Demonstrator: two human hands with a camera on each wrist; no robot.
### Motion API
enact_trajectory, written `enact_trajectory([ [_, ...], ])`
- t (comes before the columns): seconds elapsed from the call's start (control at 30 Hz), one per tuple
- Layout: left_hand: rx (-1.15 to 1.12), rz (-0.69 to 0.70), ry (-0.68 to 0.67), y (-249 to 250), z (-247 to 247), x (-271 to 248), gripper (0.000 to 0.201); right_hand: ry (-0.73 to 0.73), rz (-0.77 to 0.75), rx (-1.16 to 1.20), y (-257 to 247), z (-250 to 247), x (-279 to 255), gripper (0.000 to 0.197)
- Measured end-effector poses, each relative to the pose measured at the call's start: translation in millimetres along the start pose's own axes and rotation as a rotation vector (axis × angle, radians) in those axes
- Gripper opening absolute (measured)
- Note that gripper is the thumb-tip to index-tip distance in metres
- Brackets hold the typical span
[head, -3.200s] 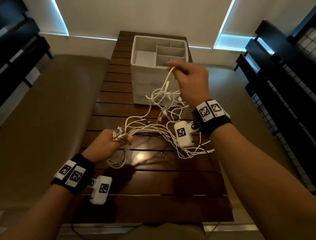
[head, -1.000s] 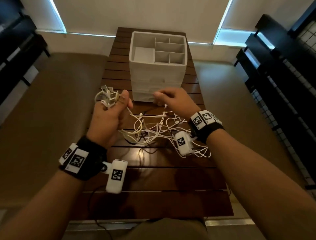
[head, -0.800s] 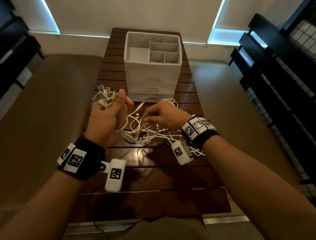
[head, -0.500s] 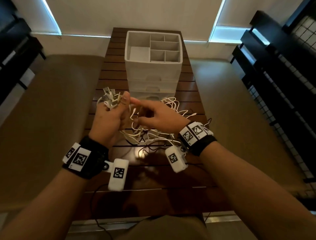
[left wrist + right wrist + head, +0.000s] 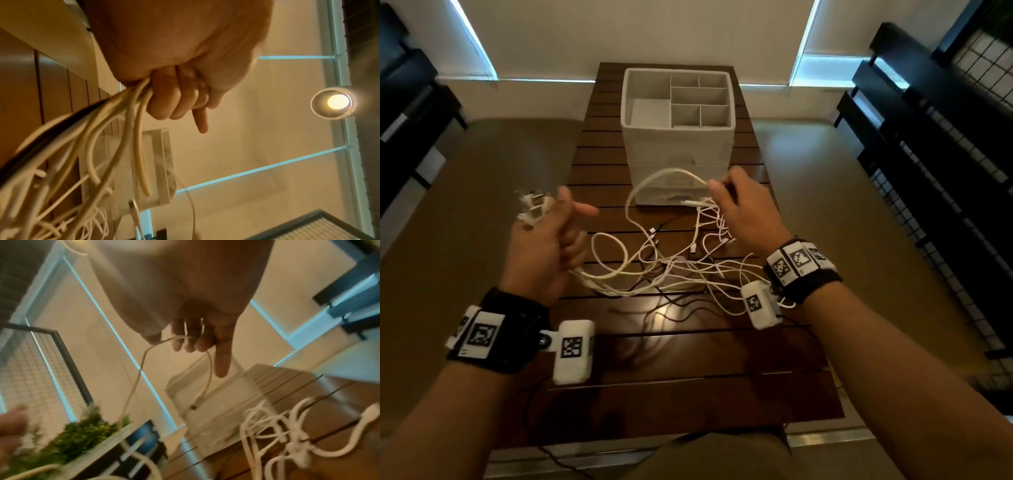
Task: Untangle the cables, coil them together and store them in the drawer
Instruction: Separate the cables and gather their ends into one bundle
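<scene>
Nearest: both wrists w/ black bands and white marker tags, forearms reaching over a dark slatted wooden table [image 5: 688, 394]. Left hand [image 5: 544, 250] raised above table's left side, fingers curled tight round a bundle of white cables [image 5: 654, 274]; plug ends [image 5: 532, 209] stick out past the knuckles, blurred, index finger pointing loose toward the middle. Left wrist view confirms: several cream cords + one black cord fan out from the fist [image 5: 174, 97]. Rest of the cables sag from that fist in a loose tangle across mid-table, some strands lying on the slats, a few thin dark cords underneath. Right hand [image 5: 746, 209] up over the tangle's far right, fingers bent, pinching one white cable [image 5: 144, 356] that arcs up in a loop in front of the organizer; its connector end hangs just beside the fingers. Index finger sticks out straight in right wrist view. Beyond: white drawer organizer [image 5: 678, 150] standing on table's far end, open top split into compartments, drawer fronts facing the person, look closed. Behind it, pale wall w/ lit strips.
</scene>
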State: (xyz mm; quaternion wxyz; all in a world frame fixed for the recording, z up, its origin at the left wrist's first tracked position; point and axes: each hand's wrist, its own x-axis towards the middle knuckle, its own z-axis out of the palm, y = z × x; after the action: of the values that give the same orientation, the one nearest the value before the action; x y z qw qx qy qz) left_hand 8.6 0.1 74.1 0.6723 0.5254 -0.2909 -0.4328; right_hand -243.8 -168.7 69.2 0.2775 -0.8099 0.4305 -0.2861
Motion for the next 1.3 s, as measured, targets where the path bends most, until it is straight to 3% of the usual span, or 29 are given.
enact_trajectory([
  [0.1, -0.039, -0.008, 0.063, 9.0, -25.2, -2.7, 0.052, 0.077, 0.089, -0.359, 44.2, -16.9, -3.1, 0.036],
  [0.2, -0.063, -0.003, 0.123, 16.2, -43.3, -4.8, 0.057, -0.056, 0.324, -0.776, 83.4, -26.0, -14.4, 0.038],
  [0.3, -0.077, 0.022, 0.099, 19.5, -46.2, -5.9, 0.059, -0.218, 0.559, -0.767, 90.3, -25.0, -24.8, 0.035],
  [0.37, -0.088, 0.036, 0.032, 20.6, -38.3, -6.1, 0.062, -0.361, 0.597, -0.785, 72.5, -23.2, -26.7, 0.035],
  [0.4, -0.092, 0.04, 0.0, 21.4, -33.0, -6.1, 0.063, -0.383, 0.568, -0.814, 61.2, -19.8, -24.3, 0.036],
  [0.47, -0.096, 0.035, -0.053, 24.3, -21.0, -5.7, 0.063, -0.307, 0.351, -0.787, 31.5, -13.0, -17.3, 0.042],
  [0.53, -0.111, 0.013, -0.122, 27.8, -7.6, -4.9, 0.063, -0.305, 0.011, -0.482, -10.4, -0.8, -14.4, 0.056],
  [0.6, -0.124, -0.008, -0.196, 31.3, 8.9, -5.7, 0.063, -0.43, -0.292, -0.138, -61.3, 16.6, -21.8, 0.075],
  [0.67, -0.119, -0.004, -0.234, 35.4, 25.4, -8.5, 0.062, -0.48, -0.425, 0.022, -95.2, 44.8, -32.3, 0.078],
  [0.8, -0.168, 0.007, -0.21, 46.6, 34.7, -14.5, 0.065, -0.474, -0.322, 0.201, -99.0, 77.6, -36.6, 0.007],
  [0.87, -0.172, -0.011, -0.172, 49.5, 28.7, -14.5, 0.068, -0.417, -0.383, 0.079, -90.4, 73.1, -34.3, 0.033],
  [0.9, -0.169, -0.021, -0.156, 49.4, 25.1, -14.1, 0.068, -0.39, -0.409, -0.015, -86.6, 68.4, -33.1, 0.035],
  [1.13, -0.052, 0.009, -0.184, 41.4, 10.6, -12.7, 0.063, -0.213, -0.522, -0.475, -37.9, 39.4, -37.0, 0.024],
  [1.2, -0.022, 0.022, -0.189, 40.0, 5.1, -10.7, 0.062, -0.213, -0.446, -0.523, -26.9, 29.4, -36.8, 0.019],
  [1.3, 0.007, 0.006, -0.105, 46.8, -17.5, -6.1, 0.065, -0.209, -0.2, -0.576, 9.8, 4.4, -30.3, 0.023],
])
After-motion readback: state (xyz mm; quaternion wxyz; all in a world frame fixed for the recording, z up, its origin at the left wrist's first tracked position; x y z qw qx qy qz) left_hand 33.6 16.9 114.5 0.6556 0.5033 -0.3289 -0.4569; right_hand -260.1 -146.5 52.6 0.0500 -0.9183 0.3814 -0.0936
